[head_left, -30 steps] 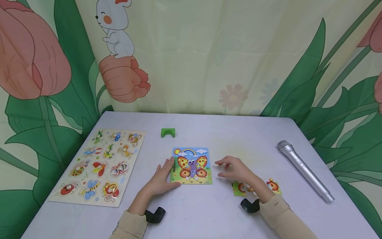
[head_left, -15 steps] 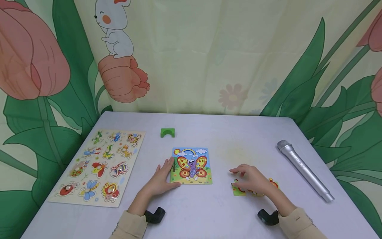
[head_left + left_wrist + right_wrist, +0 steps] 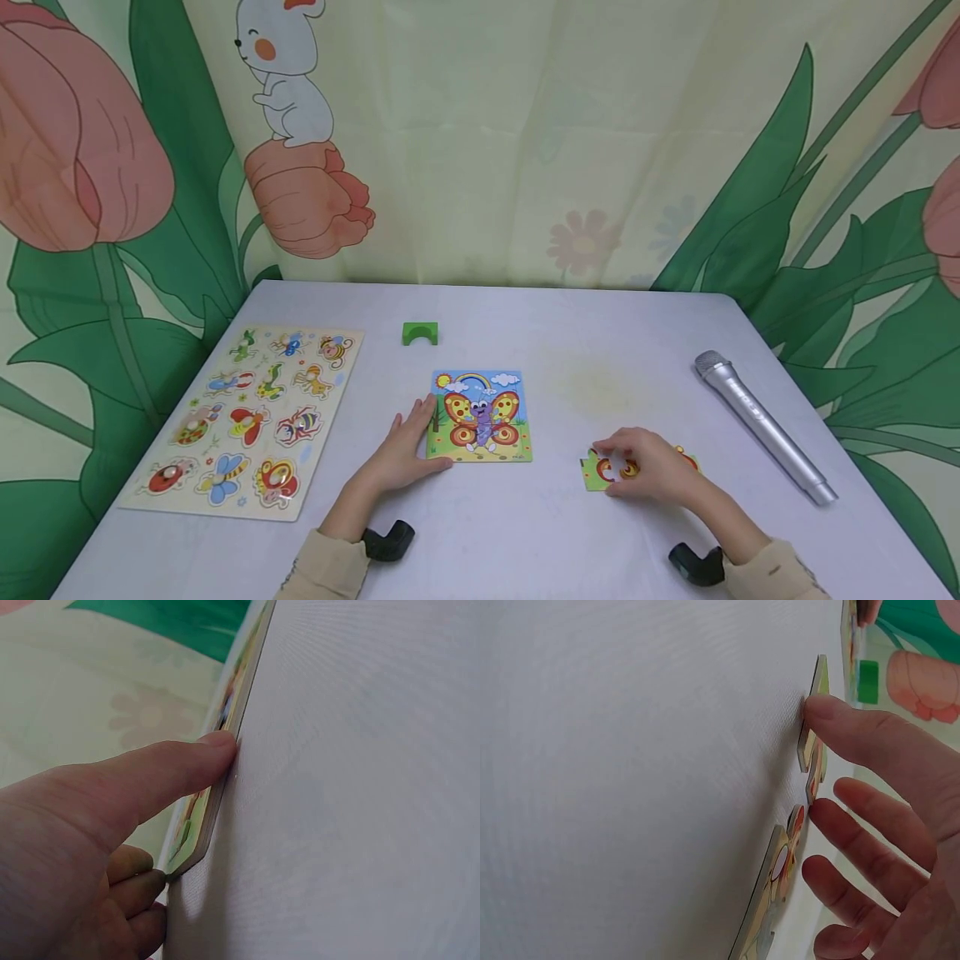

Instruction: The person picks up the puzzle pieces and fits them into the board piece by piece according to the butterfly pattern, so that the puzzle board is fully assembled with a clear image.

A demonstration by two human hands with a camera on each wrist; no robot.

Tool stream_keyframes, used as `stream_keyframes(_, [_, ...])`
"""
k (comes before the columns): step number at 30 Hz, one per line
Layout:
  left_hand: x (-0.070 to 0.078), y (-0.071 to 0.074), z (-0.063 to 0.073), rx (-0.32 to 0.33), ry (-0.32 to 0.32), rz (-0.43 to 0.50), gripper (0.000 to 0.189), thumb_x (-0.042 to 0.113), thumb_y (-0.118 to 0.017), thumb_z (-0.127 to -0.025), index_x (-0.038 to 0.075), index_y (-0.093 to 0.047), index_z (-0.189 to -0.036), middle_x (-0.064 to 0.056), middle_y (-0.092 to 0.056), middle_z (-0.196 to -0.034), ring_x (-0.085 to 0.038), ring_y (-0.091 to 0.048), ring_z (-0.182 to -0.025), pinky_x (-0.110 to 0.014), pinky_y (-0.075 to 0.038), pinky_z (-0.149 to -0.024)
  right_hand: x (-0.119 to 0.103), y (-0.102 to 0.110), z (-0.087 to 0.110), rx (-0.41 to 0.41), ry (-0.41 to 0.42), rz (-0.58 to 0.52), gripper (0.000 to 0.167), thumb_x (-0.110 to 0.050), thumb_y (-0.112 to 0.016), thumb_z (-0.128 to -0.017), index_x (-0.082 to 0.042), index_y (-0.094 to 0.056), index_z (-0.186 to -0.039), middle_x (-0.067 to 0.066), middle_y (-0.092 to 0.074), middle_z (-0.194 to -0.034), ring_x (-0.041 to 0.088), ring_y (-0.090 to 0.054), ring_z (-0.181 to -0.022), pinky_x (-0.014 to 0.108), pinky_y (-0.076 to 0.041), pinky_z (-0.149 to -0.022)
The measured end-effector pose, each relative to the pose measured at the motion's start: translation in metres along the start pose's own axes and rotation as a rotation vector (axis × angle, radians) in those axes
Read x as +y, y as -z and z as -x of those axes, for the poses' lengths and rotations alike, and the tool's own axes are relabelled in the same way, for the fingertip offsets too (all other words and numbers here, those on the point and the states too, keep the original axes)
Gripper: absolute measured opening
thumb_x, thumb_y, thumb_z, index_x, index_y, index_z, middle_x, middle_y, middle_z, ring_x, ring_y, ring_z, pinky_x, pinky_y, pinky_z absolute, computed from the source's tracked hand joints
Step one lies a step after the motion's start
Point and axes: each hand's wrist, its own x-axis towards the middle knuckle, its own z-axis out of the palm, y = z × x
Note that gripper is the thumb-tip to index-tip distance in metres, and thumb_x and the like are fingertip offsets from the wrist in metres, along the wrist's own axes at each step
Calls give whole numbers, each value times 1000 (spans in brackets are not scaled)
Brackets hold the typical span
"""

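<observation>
My left hand (image 3: 402, 454) rests at the near left corner of a square butterfly puzzle picture (image 3: 484, 421), fingers laid along its left side. In the left wrist view the thumb touches the edge of that board (image 3: 196, 832). Over on the right, my right hand (image 3: 654, 468) has thumb and index finger at the near and far edges of a green-and-orange puzzle piece (image 3: 597, 473) flat on the table. The right wrist view shows the thumb against this piece's edge. More puzzle pieces (image 3: 774, 881) lie beside it, partly hidden by the hand in the head view.
An insect puzzle board (image 3: 247, 425) lies on the left of the white table (image 3: 487, 533). A green arch block (image 3: 420, 332) stands behind the butterfly picture. A silver microphone (image 3: 765, 427) lies at the right. A printed curtain (image 3: 480, 167) hangs behind the table.
My right hand has moved right and toward me, from beside the butterfly picture down onto a loose puzzle piece, its thumb and index finger closing on it. The left hand stays put.
</observation>
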Motion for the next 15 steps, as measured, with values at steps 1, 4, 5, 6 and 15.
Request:
stream_keyframes(1, [0,0,0,-2,2,-1,95,34,-73,-76,4,-17,-146,-12,-19,-150,-24,-9,-139,-44,-1,-112,0,0,1,-8,-2,12,51,-25,-82,-64,-8,-67,-110,-6,-62,-97,10,-50,-80,24,-47,-69])
stream_keyframes(4, [0,0,1,-3,1,2,95,35,-73,-76,4,-16,-146,-12,-19,-150,-25,-9,-139,-44,-1,-111,-2,0,2,-27,-4,37,52,-24,-82,-64,-10,-66,-111,-9,-60,-96,9,-50,-82,26,-46,-71])
stream_keyframes(5, [0,0,1,-4,3,3,95,34,-73,-76,4,-16,-146,-12,-19,-150,-24,-9,-139,-44,-1,-111,-2,1,2,-31,-3,42,52,-24,-82,-64,-10,-66,-111,-9,-60,-96,9,-49,-82,26,-46,-71])
stream_keyframes(6, [0,0,1,-5,4,2,95,35,-73,-76,4,-16,-146,-12,-19,-150,-24,-9,-139,-44,-1,-111,-2,1,2,-35,-4,44,52,-24,-82,-64,-10,-66,-111,-10,-60,-95,9,-49,-82,26,-46,-70])
stream_keyframes(15, [1,0,1,0,9,4,95,34,-73,-76,5,-16,-146,-11,-19,-150,-23,-9,-139,-44,-1,-111,-2,2,1,-46,5,11,49,-21,-81,-66,-8,-67,-111,-11,-59,-92,7,-48,-78,24,-45,-67])
